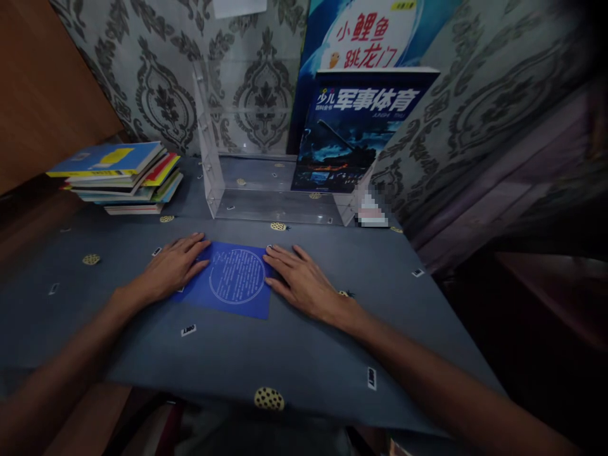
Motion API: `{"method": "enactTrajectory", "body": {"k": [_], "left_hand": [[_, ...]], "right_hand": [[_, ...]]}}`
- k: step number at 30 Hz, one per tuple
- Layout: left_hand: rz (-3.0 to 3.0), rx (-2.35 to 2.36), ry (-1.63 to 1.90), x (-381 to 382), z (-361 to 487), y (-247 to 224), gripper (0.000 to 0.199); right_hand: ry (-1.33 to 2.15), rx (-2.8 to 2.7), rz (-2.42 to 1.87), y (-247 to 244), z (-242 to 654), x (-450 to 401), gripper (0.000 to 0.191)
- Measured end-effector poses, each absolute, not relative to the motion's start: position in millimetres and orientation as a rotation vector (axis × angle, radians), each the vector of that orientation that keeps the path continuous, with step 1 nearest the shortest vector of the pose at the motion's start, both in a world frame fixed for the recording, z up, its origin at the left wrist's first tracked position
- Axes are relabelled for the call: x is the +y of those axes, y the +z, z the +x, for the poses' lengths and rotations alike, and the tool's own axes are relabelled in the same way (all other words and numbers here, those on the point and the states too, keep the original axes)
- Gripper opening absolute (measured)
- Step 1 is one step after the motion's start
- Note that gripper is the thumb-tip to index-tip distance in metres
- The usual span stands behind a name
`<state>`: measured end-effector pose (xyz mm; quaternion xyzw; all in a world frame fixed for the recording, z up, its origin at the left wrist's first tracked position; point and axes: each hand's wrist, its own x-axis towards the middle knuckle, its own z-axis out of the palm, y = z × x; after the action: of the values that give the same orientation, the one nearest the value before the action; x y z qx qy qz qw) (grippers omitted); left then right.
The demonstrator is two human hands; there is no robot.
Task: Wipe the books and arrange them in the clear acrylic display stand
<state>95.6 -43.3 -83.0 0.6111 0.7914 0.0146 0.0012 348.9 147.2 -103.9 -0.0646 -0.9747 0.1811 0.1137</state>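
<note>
A thin blue sheet [240, 307] with a circle of white printed text lies on the cloth-covered table. My left hand [173, 266] rests at its left edge, palm down, fingers stretched toward the sheet. At the right edge lies my right hand [306, 282], also palm down with its fingers apart and their tips at the border of the sheet. Neither hand grips anything. Whether the sheet is a card, a cover or a thin booklet I cannot tell.
A clear acrylic rack [209, 164] stands behind the sheet, holding a dark blue book [342, 142] on its right side. A stack of books [123, 174] sits at the back left. A large poster-like book [365, 35] leans at the patterned wall. The grey-blue tablecloth [228, 367] covers the table.
</note>
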Motion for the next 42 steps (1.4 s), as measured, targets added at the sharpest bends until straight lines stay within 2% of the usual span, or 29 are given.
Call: {"method": "enactTrajectory", "body": {"k": [6,16,19,23,29,31,33,37,39,42], "left_hand": [[1.903,2.273,-0.062,-19.1,72.2,-49.6,0.071],[1.82,2.161,-0.158,1.7,55.6,-46.5,0.054],[1.794,2.095,-0.017,1.5,52.5,-46.3,0.048],[1.662,1.957,0.263,4.3,63.9,-30.5,0.038],[1.79,2.247,0.84,-4.8,104.8,8.2,0.025],[1.884,2.22,0.894,-10.6,118.9,8.1,0.023],[2.055,2.066,0.797,-15.0,132.5,-1.6,0.02],[2.271,1.688,0.394,-18.4,156.4,-34.6,0.026],[2.268,1.614,0.237,-19.1,164.5,-47.9,0.023],[2.279,1.57,0.182,-20.0,169.3,-58.2,0.027]], "right_hand": [[0.492,-2.871,-0.204,-104.7,350.0,143.7,0.051],[0.63,-2.765,-0.238,-110.9,355.6,150.1,0.058],[0.777,-2.684,-0.332,-111.3,355.9,152.3,0.06],[1.04,-2.356,-0.486,-112.5,352.3,160.4,0.049],[1.369,-1.778,-0.644,-107.4,349.7,195.4,0.047],[1.409,-1.601,-0.658,-104.0,352.7,212.2,0.049],[1.407,-1.468,-0.676,-101.4,357.3,228.0,0.05],[1.301,-1.444,-0.691,-97.3,366.3,239.2,0.046],[1.199,-1.589,-0.639,-93.8,368.4,228.3,0.041],[1.053,-1.974,-0.46,-88.1,367.2,195.0,0.037]]}}
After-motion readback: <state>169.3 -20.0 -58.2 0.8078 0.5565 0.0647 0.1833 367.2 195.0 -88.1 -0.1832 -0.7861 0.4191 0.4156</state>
